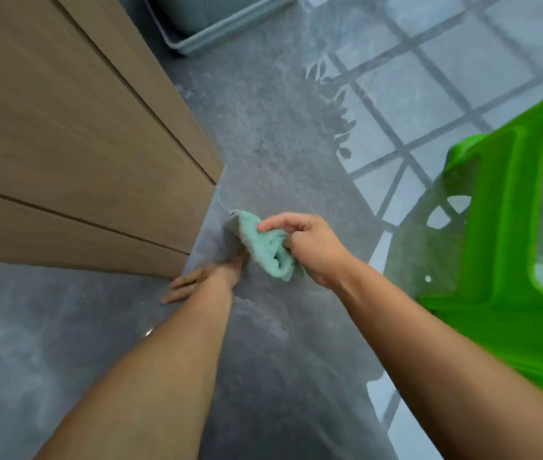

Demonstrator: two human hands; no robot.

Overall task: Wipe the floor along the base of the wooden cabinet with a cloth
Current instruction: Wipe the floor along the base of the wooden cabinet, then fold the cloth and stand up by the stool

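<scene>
A bunched mint-green cloth [260,242] lies against the grey floor [280,154] just off the near corner of the wooden cabinet [74,151]. My right hand [306,244] grips the cloth from the right, forefinger stretched over its top. My left hand [207,278] rests flat on the floor beside the cabinet's base, fingers spread toward the left, its thumb side close under the cloth. The cabinet's bottom edge runs from the lower left up to the corner near the cloth.
A bright green plastic stool [502,260] stands close on the right, next to my right forearm. A pale blue-grey bin [217,28] sits on the floor beyond the cabinet. Window light and a plant's shadow fall across the shiny floor at upper right.
</scene>
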